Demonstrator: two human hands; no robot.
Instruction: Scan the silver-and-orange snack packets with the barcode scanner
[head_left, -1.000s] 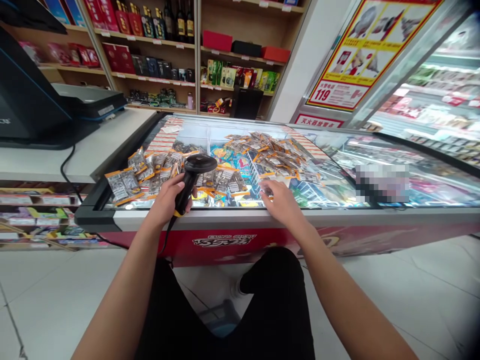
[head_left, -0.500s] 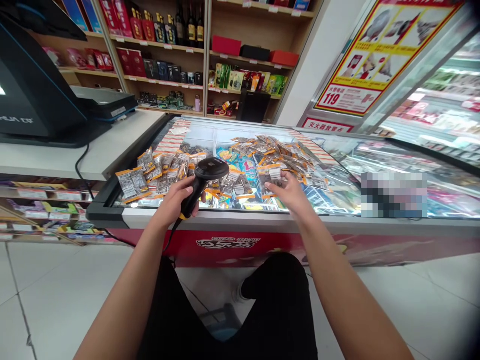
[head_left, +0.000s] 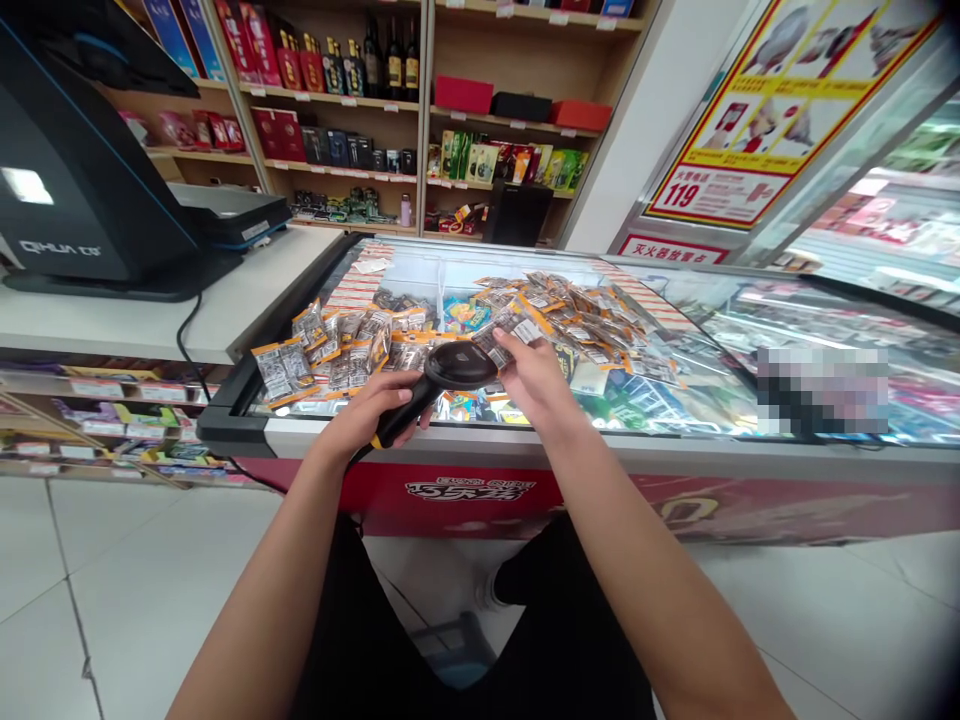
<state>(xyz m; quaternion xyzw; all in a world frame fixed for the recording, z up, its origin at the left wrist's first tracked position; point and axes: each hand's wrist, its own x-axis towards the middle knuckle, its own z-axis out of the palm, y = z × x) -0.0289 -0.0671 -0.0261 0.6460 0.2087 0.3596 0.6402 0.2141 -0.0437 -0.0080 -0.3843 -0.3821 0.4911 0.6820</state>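
My left hand (head_left: 379,412) is wrapped round the handle of a black barcode scanner (head_left: 459,362), whose head points to the right. In my right hand (head_left: 531,378) I grip a small snack packet (head_left: 517,328) with orange edges and a printed label. The packet is held just beside the scanner head, above the glass top of a chest freezer (head_left: 525,440). One pile of similar packets (head_left: 349,350) lies on the glass to the left. A second pile of packets (head_left: 585,315) lies behind and right of my right hand.
On the left a counter (head_left: 247,290) carries a black checkout terminal (head_left: 97,200) with a dangling cable. Shelves (head_left: 345,95) of bottles and boxes stand behind the freezer. A poster (head_left: 750,120) hangs at right. A blurred-out patch (head_left: 821,390) covers something on the freezer's right side.
My right hand has lifted the packet and moved it left, close to the scanner head. The scanner has tilted lower and shifted slightly right. The view has shifted a little.
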